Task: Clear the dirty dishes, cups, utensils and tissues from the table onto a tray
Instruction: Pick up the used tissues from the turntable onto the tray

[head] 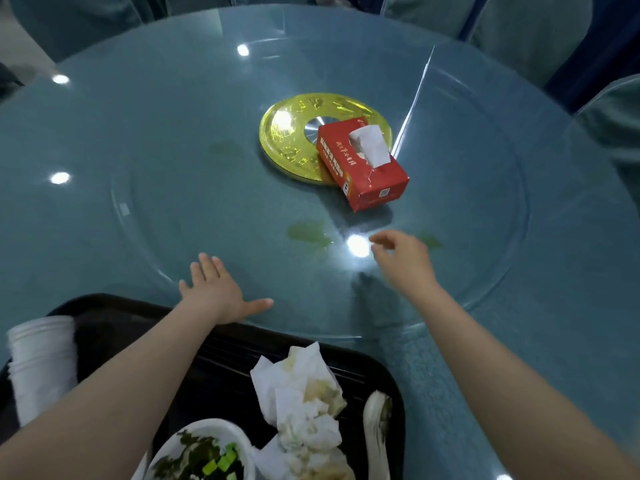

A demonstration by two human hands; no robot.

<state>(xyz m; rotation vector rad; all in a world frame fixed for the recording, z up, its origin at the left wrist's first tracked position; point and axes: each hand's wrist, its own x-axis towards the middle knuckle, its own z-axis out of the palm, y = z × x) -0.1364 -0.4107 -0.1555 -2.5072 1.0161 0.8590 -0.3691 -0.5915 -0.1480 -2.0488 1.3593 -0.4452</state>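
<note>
Several dirty things already lie on the black tray (391, 382) at the near edge of the table: a heap of stained, crumpled tissues (304, 403), a white spoon (375, 431) just to their right, a white bowl (204, 452) with green leftovers at the bottom of the view, and a stack of white cups (41, 362) lying on its side at the tray's left end. Beyond the tray, the left hand (211, 292) lies flat with fingers spread on the glass turntable (145, 209) near its edge, holding nothing. The right hand (403, 261) hovers above the glass farther right, fingers loosely curled and empty, reaching toward the middle of the table. There, a red tissue box (360, 168) rests partly on a gold disc (287, 147) at the hub, with a clean tissue sticking up from its slot. Greenish spill marks (308, 233) show on the glass between the hands and the box. Collecting looks nearly done, since no dishes, cups or utensils are visible on the table itself. The step in hand seems to be a last check or a reach for the box; the next move likely calls for pulling a tissue to wipe the spills, or turning the glass with the flat left hand.
</note>
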